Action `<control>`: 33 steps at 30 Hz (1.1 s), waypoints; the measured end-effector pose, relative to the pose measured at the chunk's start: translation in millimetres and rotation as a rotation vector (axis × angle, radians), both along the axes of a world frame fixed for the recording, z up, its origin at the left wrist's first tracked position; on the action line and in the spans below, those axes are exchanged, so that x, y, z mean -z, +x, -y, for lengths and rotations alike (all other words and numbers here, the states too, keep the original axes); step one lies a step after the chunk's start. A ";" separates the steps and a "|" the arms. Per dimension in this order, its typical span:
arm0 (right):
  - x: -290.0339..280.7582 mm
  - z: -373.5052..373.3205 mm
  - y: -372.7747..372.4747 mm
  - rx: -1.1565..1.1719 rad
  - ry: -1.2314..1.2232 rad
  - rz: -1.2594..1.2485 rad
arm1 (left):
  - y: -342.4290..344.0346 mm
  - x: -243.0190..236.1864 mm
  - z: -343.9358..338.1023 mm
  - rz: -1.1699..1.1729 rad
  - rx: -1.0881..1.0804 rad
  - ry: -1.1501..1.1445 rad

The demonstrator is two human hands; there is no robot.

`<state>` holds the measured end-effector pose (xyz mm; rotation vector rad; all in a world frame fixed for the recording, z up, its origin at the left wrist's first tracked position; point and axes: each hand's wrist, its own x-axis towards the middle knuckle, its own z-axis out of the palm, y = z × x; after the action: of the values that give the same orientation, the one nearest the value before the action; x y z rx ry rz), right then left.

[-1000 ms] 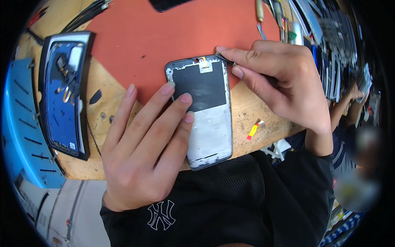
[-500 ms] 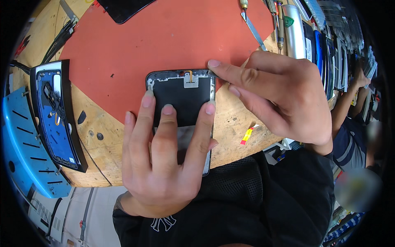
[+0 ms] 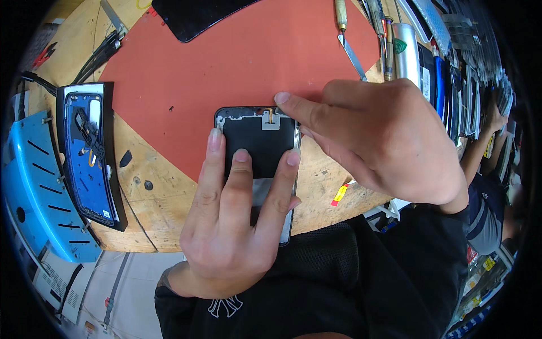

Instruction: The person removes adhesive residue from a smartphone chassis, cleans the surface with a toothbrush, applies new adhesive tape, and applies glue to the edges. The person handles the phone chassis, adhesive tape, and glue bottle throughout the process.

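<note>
A disassembled phone (image 3: pixel 254 147), with a black upper interior, pale metal below and a small flex cable at the top, lies upright along the bottom edge of the red mat. My left hand (image 3: pixel 231 220) grips it from below, three fingers across its face and thumb at the right side. My right hand (image 3: pixel 372 141) is curled at the phone's top right corner, index fingertip on the top edge; what its pinched fingers hold is hidden. A small yellow-and-red strip (image 3: pixel 340 195) lies on the wood beside the phone.
Left: a blue phone housing with parts (image 3: pixel 84 169) on a black tray, a blue metal fixture (image 3: pixel 31 192), cables (image 3: pixel 96 62). Top: a black panel (image 3: pixel 192 11). Right: knife (image 3: pixel 353 56), tools, silver cylinder (image 3: pixel 406 51), stacked panels (image 3: pixel 463 96). A co-worker's arm (image 3: pixel 480 141) shows far right.
Since a second ago my left hand has straightened, its index finger now at the phone's right edge. My right index fingertip has moved left along the top edge.
</note>
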<state>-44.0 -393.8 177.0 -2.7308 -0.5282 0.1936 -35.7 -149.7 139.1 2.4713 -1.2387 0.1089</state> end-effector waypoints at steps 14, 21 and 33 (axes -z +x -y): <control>-0.7 3.0 -6.2 0.067 0.098 -0.061 | 0.9 -0.8 0.6 -0.022 -0.012 -0.009; -0.7 -4.6 -21.0 0.177 0.143 -0.050 | 2.1 -0.4 -0.1 -0.029 0.012 -0.007; 3.7 -8.1 -10.4 0.067 0.039 0.005 | -1.4 2.9 -1.4 -0.029 -0.003 -0.037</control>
<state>-54.4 -385.7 173.3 -2.7074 -0.4360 0.1582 -37.0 -148.2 136.2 2.4347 -1.2106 0.0960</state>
